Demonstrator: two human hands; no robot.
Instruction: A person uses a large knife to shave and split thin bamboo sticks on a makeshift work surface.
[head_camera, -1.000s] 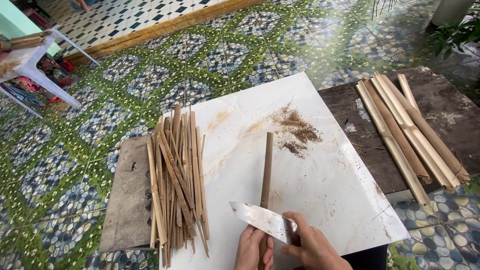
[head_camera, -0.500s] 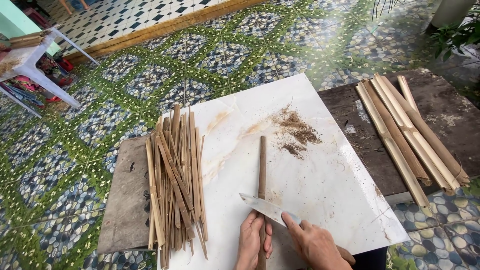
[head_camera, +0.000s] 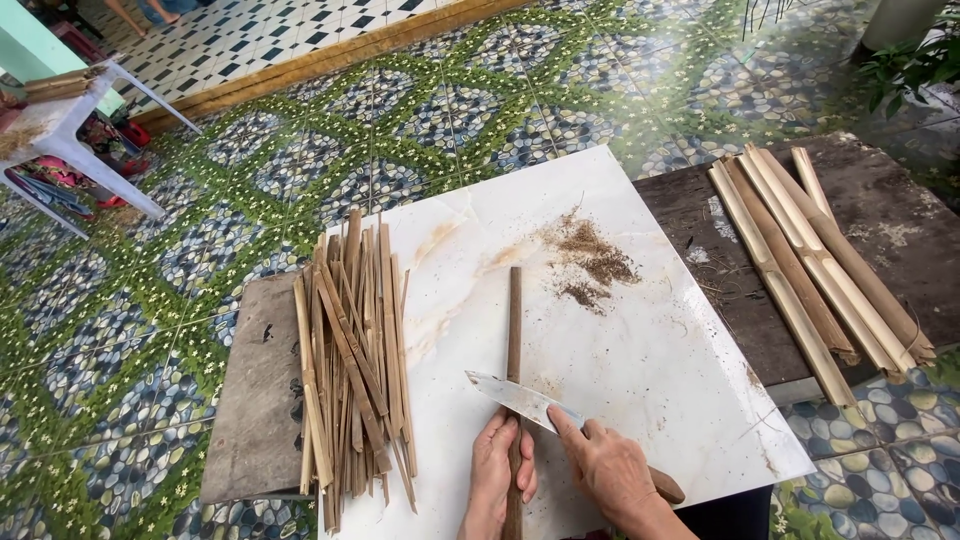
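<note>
At the bottom centre of the frame, the left hand (head_camera: 497, 478) wraps its fingers (head_camera: 490, 462) around the near end of a brown bamboo stick (head_camera: 514, 330), pinching it from both sides and holding it flat on the white marble slab (head_camera: 680, 380). Just right of it, the right hand (head_camera: 607, 470) grips the wooden handle of a knife (head_camera: 520, 399), its fingers curled shut around the handle with the forefinger stretched along the back of the blade. That blade lies across the stick at a slant, its tip pointing to the left, touching the stick just above the left hand. From there the stick runs straight up the frame toward the centre of the slab. Left of the hands, a pile of thin bamboo strips (head_camera: 350, 360) lies heaped lengthwise, partly on the slab and partly on a grey wooden board (head_camera: 255, 400) at the lower left. Farther up the slab, right of the stick's far end, sits a patch of brown shavings (head_camera: 592, 262). At the right of the frame, well apart from the hands, several thick split bamboo pieces (head_camera: 815, 255) rest side by side on a dark wooden table (head_camera: 880, 200). Beyond all this spreads a patterned tile floor (head_camera: 400, 110), and a white plastic table (head_camera: 60, 135) stands at the upper left.
</note>
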